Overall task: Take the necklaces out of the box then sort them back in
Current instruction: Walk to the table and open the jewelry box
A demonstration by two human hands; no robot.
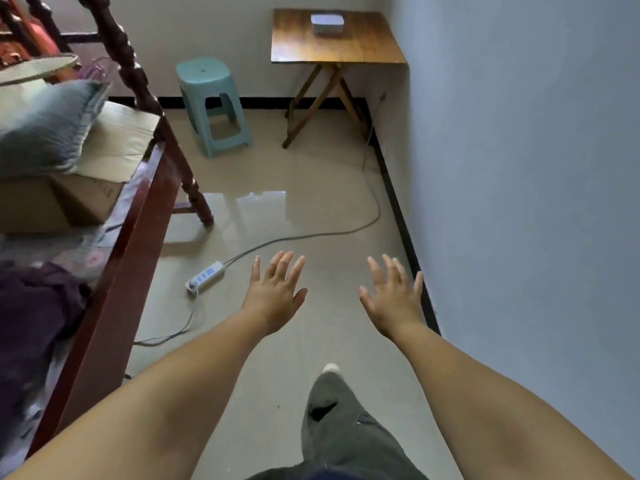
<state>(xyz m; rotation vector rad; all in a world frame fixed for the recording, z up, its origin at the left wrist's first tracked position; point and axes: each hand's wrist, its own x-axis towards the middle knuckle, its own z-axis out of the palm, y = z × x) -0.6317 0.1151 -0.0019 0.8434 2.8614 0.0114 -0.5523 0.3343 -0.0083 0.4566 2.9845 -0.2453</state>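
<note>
A small pale grey box [327, 24] with its lid shut sits on a wooden folding table [367, 46] in the far corner of the room. No necklaces show. My left hand [275, 292] and my right hand [394, 297] are stretched out in front of me over the floor, far from the box, palms down, fingers spread, holding nothing. One leg in grey trousers [341, 420] steps forward below them.
A green plastic stool [211, 102] stands left of the table. A white power strip [205, 277] and its cable [346, 230] lie across the tiled floor. A dark red wooden bed frame [138, 216] with a cardboard box [104, 161] and cushion runs along the left; a wall is on the right.
</note>
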